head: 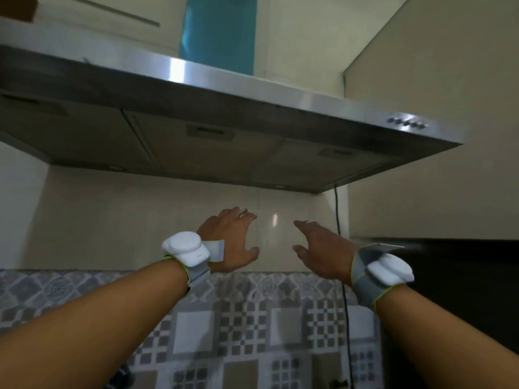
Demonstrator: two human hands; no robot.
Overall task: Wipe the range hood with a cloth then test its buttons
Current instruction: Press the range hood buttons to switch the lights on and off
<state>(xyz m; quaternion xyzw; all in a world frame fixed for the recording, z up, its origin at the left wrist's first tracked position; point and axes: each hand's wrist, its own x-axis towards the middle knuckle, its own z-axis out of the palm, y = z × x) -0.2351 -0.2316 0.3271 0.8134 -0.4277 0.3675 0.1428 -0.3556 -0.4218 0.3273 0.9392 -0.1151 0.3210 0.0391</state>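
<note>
Head view: the range hood (pixel 252 88) spans the upper half of the frame, mounted on the wall above both hands. Its brushed-metal front strip runs from upper left down to lower right and carries one bright reflection. The underside faces the camera and shows filter panels (pixel 207 153) set side by side, each with a recessed latch.

Below the hood is a plain pale wall panel (pixel 126 220). Beneath that is a band of grey and white patterned tiles (pixel 252 318). A beige cabinet (pixel 435 80) stands to the right of the hood, near its right end. A blue chimney cover (pixel 219 29) rises from the top of the hood.

Two bare forearms reach forward from the bottom corners. The left hand (pixel 227 242) and the right hand (pixel 323 248) are raised in front of the pale panel, below the hood and not touching it. The hands are near each other with a gap between them. Fingers on both are loosely spread and grip nothing.

Each wrist carries a grey strap with a white unit: left strap (pixel 186 252), right strap (pixel 389 269).

A thin black cable (pixel 337 209) hangs from the hood's rear right corner down the wall.

A row of small round buttons (pixel 407 122) sits at the right end of the front strip, well apart from both hands. The image is blurred; button markings cannot be read.
</note>
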